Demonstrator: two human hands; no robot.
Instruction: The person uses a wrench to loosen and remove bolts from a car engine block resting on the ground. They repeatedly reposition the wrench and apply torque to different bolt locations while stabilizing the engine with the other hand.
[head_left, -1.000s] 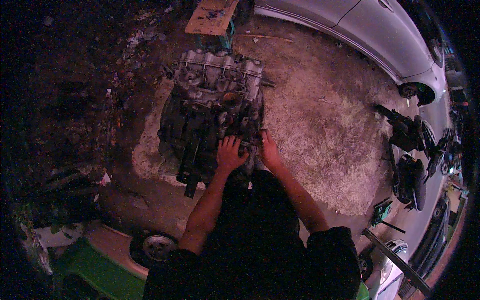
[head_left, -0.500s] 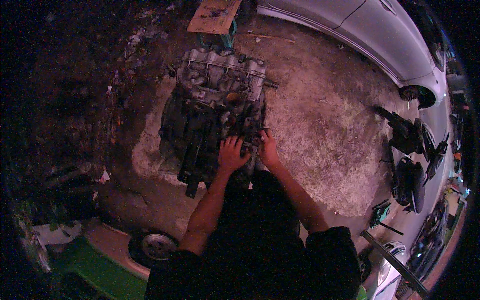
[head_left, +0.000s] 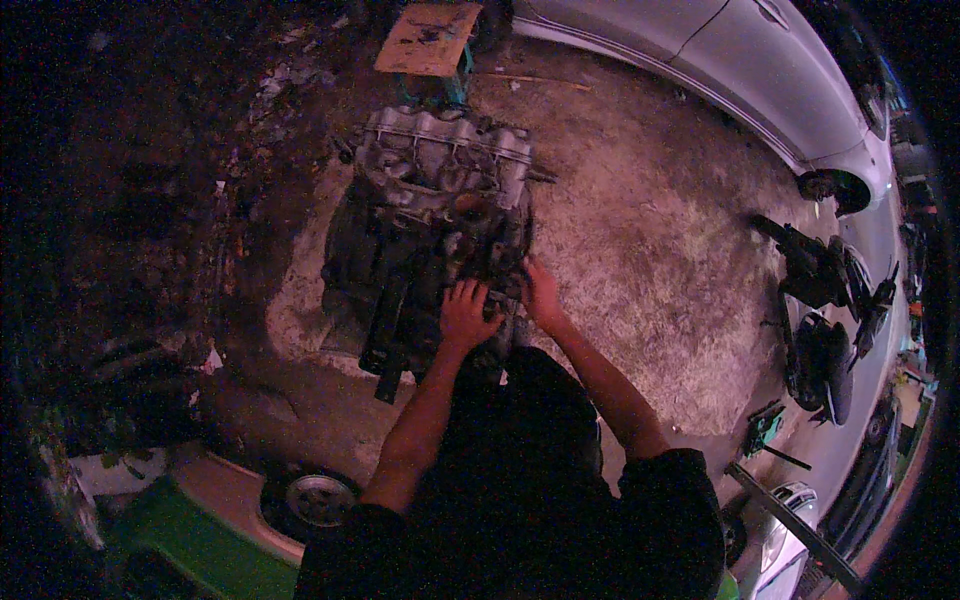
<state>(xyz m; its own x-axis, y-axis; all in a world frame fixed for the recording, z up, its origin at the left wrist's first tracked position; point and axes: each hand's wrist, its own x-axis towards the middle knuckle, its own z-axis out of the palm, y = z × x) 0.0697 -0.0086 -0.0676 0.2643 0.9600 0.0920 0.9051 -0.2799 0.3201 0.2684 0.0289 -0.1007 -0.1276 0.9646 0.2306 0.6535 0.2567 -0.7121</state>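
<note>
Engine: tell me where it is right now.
In the head view, the engine is just left of centre, with the left hand and right hand at its near right part and the wooden-topped table just beyond it.

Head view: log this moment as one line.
left hand: at engine, near side; right hand: at right edge; hold: too dark to tell; table: beyond engine
</note>
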